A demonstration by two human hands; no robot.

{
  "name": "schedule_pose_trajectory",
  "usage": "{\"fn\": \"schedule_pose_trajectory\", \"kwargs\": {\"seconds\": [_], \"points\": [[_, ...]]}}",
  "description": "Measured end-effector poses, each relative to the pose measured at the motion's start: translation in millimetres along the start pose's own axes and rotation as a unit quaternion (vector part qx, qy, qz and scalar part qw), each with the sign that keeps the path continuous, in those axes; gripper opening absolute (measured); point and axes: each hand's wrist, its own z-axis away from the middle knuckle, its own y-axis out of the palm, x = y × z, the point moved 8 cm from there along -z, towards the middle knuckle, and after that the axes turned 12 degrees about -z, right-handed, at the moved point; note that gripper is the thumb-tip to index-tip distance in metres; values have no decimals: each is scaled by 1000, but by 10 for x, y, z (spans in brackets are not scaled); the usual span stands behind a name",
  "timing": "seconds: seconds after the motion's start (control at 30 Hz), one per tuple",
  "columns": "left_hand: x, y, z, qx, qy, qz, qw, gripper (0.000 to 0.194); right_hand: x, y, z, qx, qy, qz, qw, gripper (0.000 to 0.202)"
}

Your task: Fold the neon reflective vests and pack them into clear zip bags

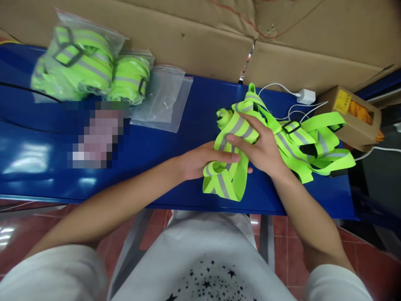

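Both my hands grip a neon-yellow reflective strap with a grey stripe, partly gathered into a roll. My left hand is closed on it from the left, thumb laid across the band. From the right, my right hand wraps round the rolled part, with some fingers hidden behind it. A loop of the strap hangs below my hands over the table's front part. More loose straps with black buckles lie to the right of my right hand, seemingly joined to the held length.
On the blue table, clear bags of similar straps stand at the back left, beside flat clear zip bags. A blurred-out object lies nearby. A white charger with cable and a cardboard box are at right.
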Motion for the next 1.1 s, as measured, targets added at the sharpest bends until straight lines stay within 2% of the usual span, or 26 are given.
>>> {"fn": "schedule_pose_trajectory", "kwargs": {"seconds": [0.1,0.17,0.33,0.63,0.77,0.9,0.97,1.03,1.1], "points": [[10,81,6,18,0,-92,996,32,47,-125,7,-29,-2,-18,999,46],[-22,111,12,18,19,-144,989,33,51,-158,11,-35,0,-41,999,46],[-159,131,43,46,56,-235,969,35,-77,-66,37,-4,74,-108,991,62],[-322,-73,48,79,76,-363,925,33,-197,41,44,76,116,-122,983,76],[-332,-144,42,33,110,-410,905,34,-175,95,12,100,96,-95,986,79],[-416,-156,84,-65,179,-444,875,51,-237,141,21,119,137,-132,975,71],[-476,-185,121,-124,196,-490,840,52,-295,194,61,132,189,-199,953,67],[-505,-241,152,-174,177,-550,798,50,-330,246,110,131,236,-274,923,63],[-523,-295,181,-206,158,-586,768,57,-343,296,161,126,273,-334,893,59]]}}
